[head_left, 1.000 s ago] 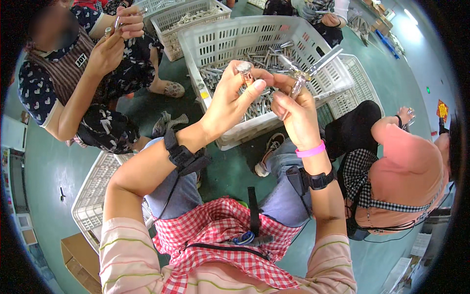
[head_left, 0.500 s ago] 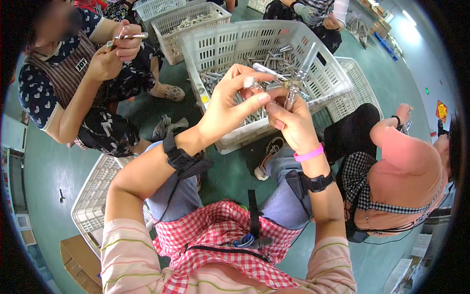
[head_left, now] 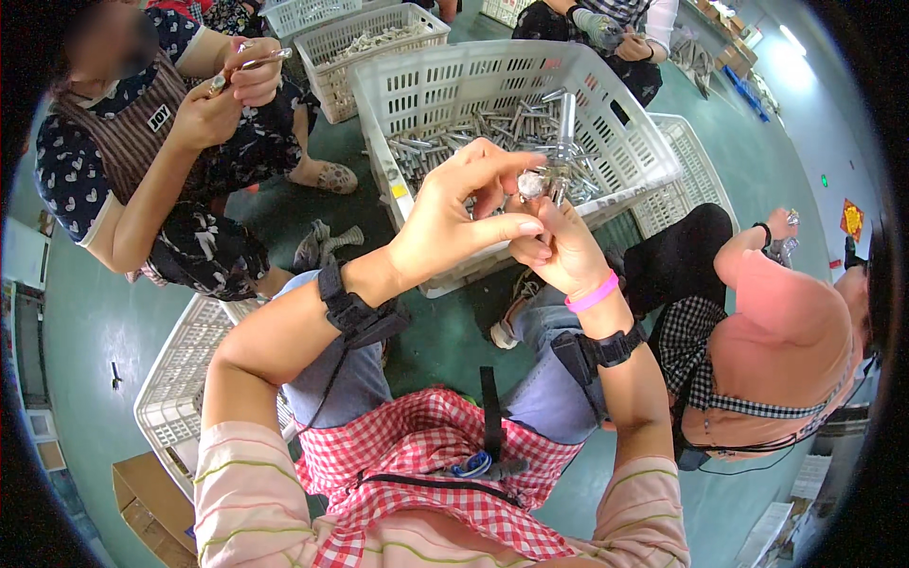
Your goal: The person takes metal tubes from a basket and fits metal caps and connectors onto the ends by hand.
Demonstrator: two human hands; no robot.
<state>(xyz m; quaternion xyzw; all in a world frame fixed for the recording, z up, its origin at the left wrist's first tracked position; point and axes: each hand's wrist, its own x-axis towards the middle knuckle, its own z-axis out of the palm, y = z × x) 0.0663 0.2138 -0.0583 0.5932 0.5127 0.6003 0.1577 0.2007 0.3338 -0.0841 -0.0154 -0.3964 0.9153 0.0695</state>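
My right hand (head_left: 565, 248) is closed on a shiny metal tube assembly (head_left: 564, 142), one tube of which sticks up above the fingers. A rounded silvery end (head_left: 533, 183) of it points toward my left hand. Around this end my left hand (head_left: 454, 204) makes a wide C, index finger above and thumb below, the two well apart. The left fingertips are very near the metal, and the index tip is blurred; contact there is hard to make out. Behind both hands stands a white slatted basket (head_left: 454, 76) holding many loose metal tubes (head_left: 497, 128).
Another white basket (head_left: 312, 52) with small parts stands behind on the left, and one (head_left: 696, 161) on the right. A basket (head_left: 175, 379) and a cardboard box (head_left: 142, 502) are at lower left. Co-workers sit left (head_left: 133, 142), right (head_left: 776, 341) and across (head_left: 606, 47).
The metal assembly has turned in my right hand. Its rounded end has shifted right, out of my left fingers, which have spread around it. The upright tube now stands straighter.
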